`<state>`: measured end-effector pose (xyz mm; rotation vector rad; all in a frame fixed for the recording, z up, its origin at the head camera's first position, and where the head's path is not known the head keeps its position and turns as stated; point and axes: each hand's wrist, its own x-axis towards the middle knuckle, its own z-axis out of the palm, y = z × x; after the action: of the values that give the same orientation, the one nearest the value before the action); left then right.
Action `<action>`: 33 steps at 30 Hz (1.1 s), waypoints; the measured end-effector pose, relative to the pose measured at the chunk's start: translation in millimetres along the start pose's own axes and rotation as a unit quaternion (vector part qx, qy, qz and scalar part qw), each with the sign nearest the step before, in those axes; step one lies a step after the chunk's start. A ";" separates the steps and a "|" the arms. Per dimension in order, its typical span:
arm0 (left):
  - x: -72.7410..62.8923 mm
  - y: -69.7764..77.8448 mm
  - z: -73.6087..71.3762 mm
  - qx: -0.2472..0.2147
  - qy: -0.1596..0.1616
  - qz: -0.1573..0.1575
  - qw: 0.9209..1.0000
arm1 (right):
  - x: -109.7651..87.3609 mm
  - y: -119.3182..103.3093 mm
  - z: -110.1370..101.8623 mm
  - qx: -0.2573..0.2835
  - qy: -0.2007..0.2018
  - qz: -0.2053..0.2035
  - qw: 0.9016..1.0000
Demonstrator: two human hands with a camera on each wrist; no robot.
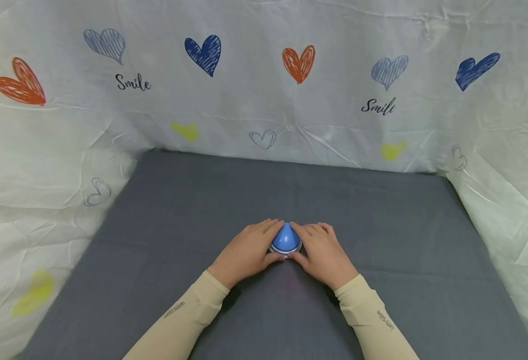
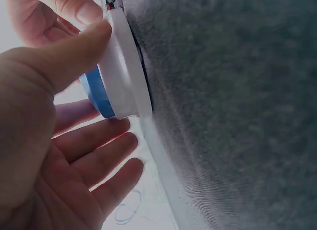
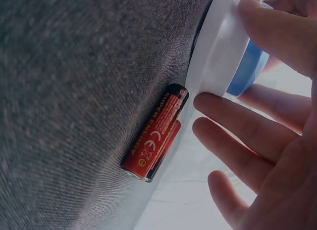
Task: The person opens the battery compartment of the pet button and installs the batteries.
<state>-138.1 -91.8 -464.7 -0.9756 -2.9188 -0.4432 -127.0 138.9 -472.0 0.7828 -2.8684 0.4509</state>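
The dome (image 1: pixel 286 239) sits on cloth (image 1: pixel 403 280) at 5 o'clock from the head view's centre. Left hand (image 1: pixel 247 249) at its 9 and right hand (image 1: pixel 324 251) at its 3 grip it, fingers half spread. In the right wrist view, two batteries (image 3: pixel 156 136) lie at its 7.

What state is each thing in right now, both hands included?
Blue-topped white device: upright, blue side up, held between both hands.
Left hand: thumb and fingers holding the device's side.
Right hand: thumb and fingers holding the opposite side.
Two red batteries: lying side by side, outside the device.
Gray cloth: spread out, faintly creased.
Heart-print fabric: hanging, wrinkled.
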 end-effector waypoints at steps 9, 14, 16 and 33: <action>3.6 0.9 -1.1 -0.040 -0.004 -0.015 0.999 | 0.9 1.2 -0.6 0.019 -0.005 0.006 1.000; 3.9 0.6 -1.2 -0.070 -0.017 -0.027 0.997 | 1.4 1.3 -2.3 0.030 -0.010 0.003 1.000; 3.9 0.0 -0.9 -0.084 -0.023 -0.033 0.996 | 1.8 1.3 -3.1 0.035 -0.014 0.003 0.999; 5.6 -10.8 -1.8 -0.201 -0.039 -0.060 0.977 | 2.8 2.0 -8.1 0.049 -0.012 0.003 0.999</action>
<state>-149.2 -97.2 -465.1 -0.8662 -3.0324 -1.0577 -130.0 141.8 -464.2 0.7989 -2.8902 0.5900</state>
